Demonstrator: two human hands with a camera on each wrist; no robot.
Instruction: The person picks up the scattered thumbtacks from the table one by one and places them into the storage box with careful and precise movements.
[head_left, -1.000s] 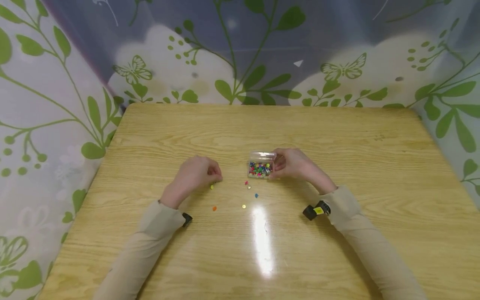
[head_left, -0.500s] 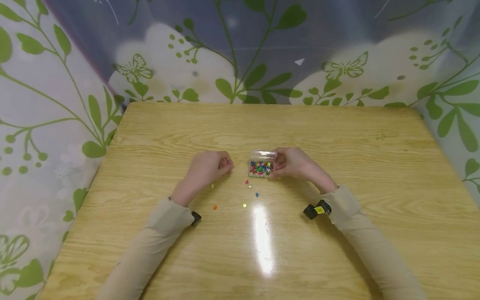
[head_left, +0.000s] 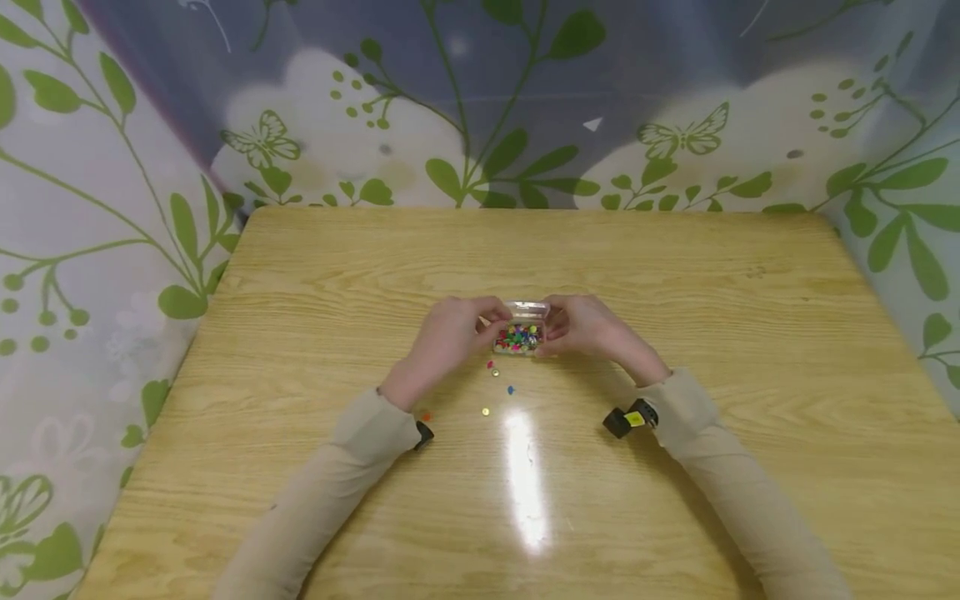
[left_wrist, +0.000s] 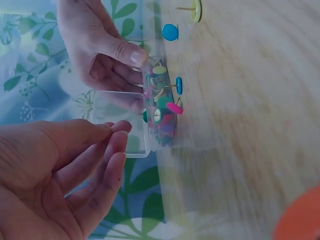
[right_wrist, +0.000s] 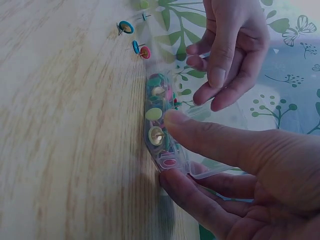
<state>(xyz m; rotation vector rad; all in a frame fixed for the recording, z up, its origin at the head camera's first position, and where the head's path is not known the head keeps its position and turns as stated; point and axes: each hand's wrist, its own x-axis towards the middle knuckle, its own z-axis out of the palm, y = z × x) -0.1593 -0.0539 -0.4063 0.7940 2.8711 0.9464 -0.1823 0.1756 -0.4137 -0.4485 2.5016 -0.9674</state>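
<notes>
A small clear plastic box [head_left: 517, 352] full of colourful thumbtacks stands on the table, its hinged lid [head_left: 528, 308] raised. From the right side my right hand [head_left: 592, 327] grips it, thumb at the front wall and fingers behind, as the right wrist view shows. My left hand [head_left: 448, 340] is at the box's left end, close to the lid. Its fingers are loosely bent, and in the wrist views no thumbtack shows between them. Loose in front of the box lie a pink thumbtack [head_left: 491, 364], a blue thumbtack [head_left: 511, 390] and gold-coloured ones.
An orange thumbtack [head_left: 427, 416] lies beside my left wrist. The wooden table [head_left: 675, 275] extends to a wall [head_left: 525, 117] with leaf and butterfly patterns. A bright reflection crosses the tabletop in front of the loose thumbtacks.
My left hand has moved right and slightly away from me, from the loose thumbtacks to the box. It now covers the spot of a yellow thumbtack. My right hand keeps holding the box.
</notes>
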